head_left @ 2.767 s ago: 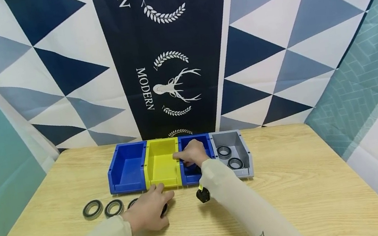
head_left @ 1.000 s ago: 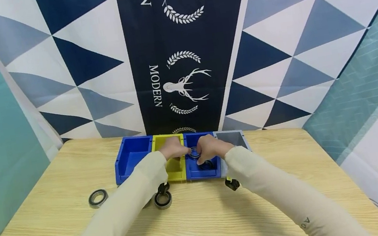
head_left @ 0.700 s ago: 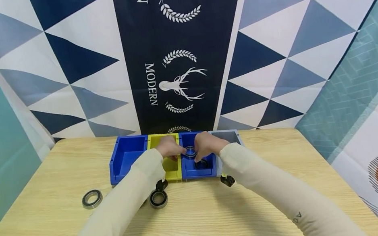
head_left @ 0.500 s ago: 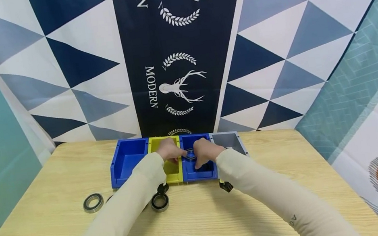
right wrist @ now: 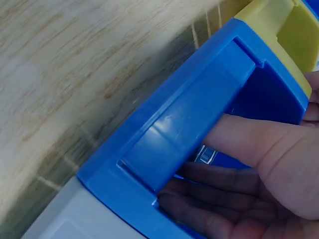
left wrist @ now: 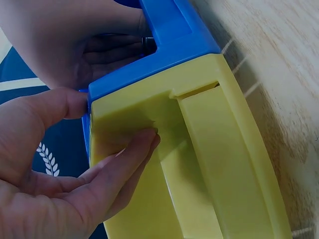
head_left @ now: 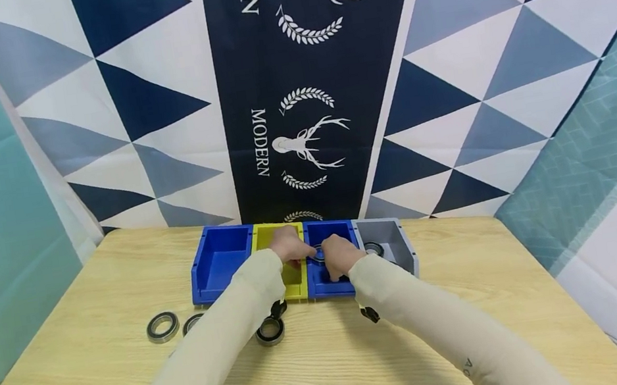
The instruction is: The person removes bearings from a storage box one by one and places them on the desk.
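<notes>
My left hand (head_left: 289, 245) reaches over the yellow bin (head_left: 297, 292); its thumb and fingers pinch the wall shared with the right-hand blue bin (head_left: 329, 292). In the left wrist view the fingertips (left wrist: 148, 137) press the inner yellow side. My right hand (head_left: 340, 255) is down inside that blue bin. In the right wrist view its thumb and curled fingers close around a ball bearing (right wrist: 204, 155), mostly hidden behind the bin's front lip and the hand. Another bearing (head_left: 318, 254) lies farther back in the same bin, partly covered by the hands.
A grey bin (head_left: 412, 257) on the right holds a bearing (head_left: 374, 248). Leftmost in the row is another blue bin (head_left: 219, 259). On the wooden table (head_left: 335, 368), bearings (head_left: 162, 327) lie in front of the bins, partly under the left sleeve (head_left: 211, 340).
My left hand has gone from the bearings on the table to the yellow bin's wall. The right hand has sunk lower in the blue bin, covering the front bearing.
</notes>
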A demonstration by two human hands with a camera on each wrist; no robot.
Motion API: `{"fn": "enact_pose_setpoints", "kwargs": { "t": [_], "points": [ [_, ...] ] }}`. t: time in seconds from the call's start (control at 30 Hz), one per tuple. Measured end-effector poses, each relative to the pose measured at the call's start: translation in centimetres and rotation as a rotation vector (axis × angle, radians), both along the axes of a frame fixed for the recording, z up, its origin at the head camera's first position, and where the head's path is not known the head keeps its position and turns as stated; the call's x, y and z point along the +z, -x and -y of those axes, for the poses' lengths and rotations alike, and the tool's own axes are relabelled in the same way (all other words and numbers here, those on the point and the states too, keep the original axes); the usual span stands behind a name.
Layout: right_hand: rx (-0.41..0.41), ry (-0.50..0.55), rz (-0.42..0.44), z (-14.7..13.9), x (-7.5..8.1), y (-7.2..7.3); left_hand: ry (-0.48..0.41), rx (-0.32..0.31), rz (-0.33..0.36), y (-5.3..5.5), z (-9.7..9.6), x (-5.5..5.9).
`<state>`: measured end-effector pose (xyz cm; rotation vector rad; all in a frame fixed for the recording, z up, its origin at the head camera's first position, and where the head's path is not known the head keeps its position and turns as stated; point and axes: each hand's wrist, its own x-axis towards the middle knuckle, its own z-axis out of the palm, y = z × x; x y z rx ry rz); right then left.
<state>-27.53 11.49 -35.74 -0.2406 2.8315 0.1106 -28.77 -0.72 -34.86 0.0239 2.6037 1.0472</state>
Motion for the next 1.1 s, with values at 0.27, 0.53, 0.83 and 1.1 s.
{"fn": "enact_pose_setpoints", "kwargs": {
  "t": [0.27, 0.53, 0.83, 1.1],
  "points": [
    [0.001, 0.005, -0.001, -0.2, -0.5, 0.3, -0.017, 0.02, -0.006, -0.1, -0.2, -0.1],
    [0.036, 0.1, -0.047, -1.1, -0.6, 0.1, -0.058, 0.008, 0.01, -0.1, -0.1, -0.3],
    [0.177, 0.225, -0.07, -1.6, 0.3, -1.2, -0.075, 0.024, 0.018, -0.1, 0.1, -0.5],
    [0.232, 0.278, -0.116, -2.0, 1.1, -2.3, -0.09, 0.035, 0.022, 0.2, 0.6, -0.6]
  ]
}}
